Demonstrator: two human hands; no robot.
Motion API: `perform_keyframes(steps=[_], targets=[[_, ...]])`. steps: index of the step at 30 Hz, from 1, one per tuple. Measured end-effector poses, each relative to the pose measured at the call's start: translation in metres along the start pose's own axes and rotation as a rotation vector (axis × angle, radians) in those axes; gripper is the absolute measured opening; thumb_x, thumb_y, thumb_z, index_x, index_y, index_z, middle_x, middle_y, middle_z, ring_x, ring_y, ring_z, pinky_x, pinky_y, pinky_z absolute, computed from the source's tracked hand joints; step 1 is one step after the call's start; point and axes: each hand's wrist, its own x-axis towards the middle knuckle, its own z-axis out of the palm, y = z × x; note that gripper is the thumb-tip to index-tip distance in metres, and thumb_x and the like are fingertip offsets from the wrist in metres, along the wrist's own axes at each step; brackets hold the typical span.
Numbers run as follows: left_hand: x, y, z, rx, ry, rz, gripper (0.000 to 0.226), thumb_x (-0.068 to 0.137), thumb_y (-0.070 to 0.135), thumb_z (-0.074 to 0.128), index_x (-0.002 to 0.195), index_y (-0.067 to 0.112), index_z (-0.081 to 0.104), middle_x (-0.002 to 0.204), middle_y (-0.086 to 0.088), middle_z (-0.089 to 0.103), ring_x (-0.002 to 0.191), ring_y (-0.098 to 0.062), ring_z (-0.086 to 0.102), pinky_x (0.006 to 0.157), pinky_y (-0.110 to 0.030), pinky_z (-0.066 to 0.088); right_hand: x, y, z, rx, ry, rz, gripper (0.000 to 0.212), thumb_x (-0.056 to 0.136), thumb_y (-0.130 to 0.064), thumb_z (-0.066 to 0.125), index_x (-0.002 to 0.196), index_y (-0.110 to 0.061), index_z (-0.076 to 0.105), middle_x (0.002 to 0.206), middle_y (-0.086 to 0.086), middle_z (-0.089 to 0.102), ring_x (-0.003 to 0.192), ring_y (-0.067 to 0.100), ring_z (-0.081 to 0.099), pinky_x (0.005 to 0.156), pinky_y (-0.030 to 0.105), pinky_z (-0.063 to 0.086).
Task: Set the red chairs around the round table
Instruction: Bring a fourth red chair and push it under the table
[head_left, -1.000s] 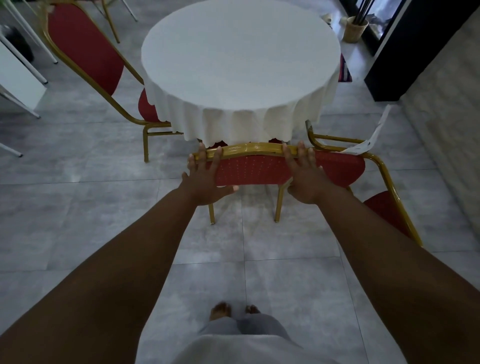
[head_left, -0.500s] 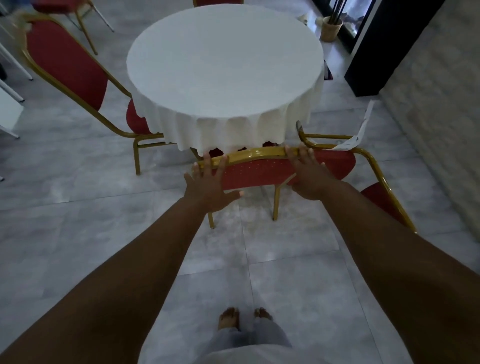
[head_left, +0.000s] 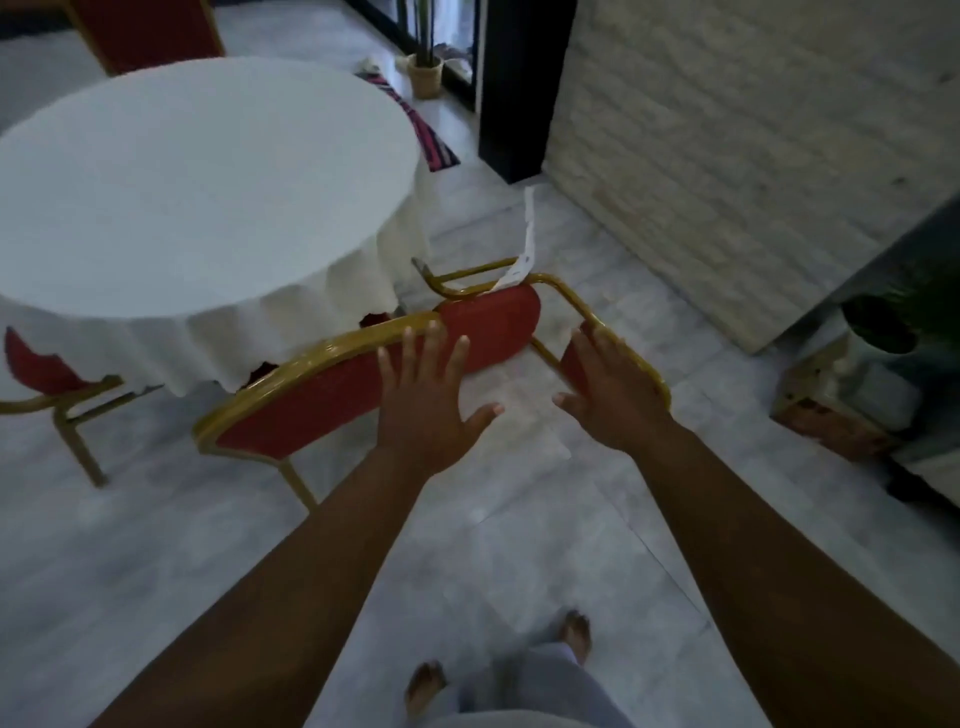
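The round table (head_left: 197, 182) with its white cloth fills the upper left. A red chair with a gold frame (head_left: 311, 405) stands tucked against the table's near edge. My left hand (head_left: 426, 400) is over the right end of its backrest, fingers spread and gripping nothing. A second red chair (head_left: 488, 322) stands just right of it, apart from the table, with a white paper tag (head_left: 527, 244) on its top. My right hand (head_left: 608, 384) lies flat on that chair's gold frame, fingers extended. Two more red chairs sit at the table's left (head_left: 36, 364) and far side (head_left: 145, 31).
A pale stone wall (head_left: 753, 156) and a black pillar (head_left: 519, 88) close off the right. A woven pot (head_left: 425, 75) and a striped mat (head_left: 431, 140) lie behind the table. A potted plant (head_left: 883, 322) on a box stands at right. My bare feet (head_left: 498, 660) are on grey tiles.
Both hands have let go of the near chair's backrest and shifted right. My right hand now rests on the second chair's frame. The view has swung to the right.
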Motion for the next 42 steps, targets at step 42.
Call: perform_keyframes(steps=[42], targets=[[0.498,0.597,0.193,-0.096,-0.397,0.463,0.105,0.078,0.085,0.011,0.156,0.015,0.001,0.164,-0.009,-0.008,0.15,-0.026,-0.011,0.121,-0.051,-0.004,0.144,0.672,-0.215,-0.045,0.164,0.532,0.083,0.092,-0.052,0.048,0.156,-0.017,0.008,0.163,0.016,0.011,0.151,0.035,0.003,0.121,0.051,0.017]])
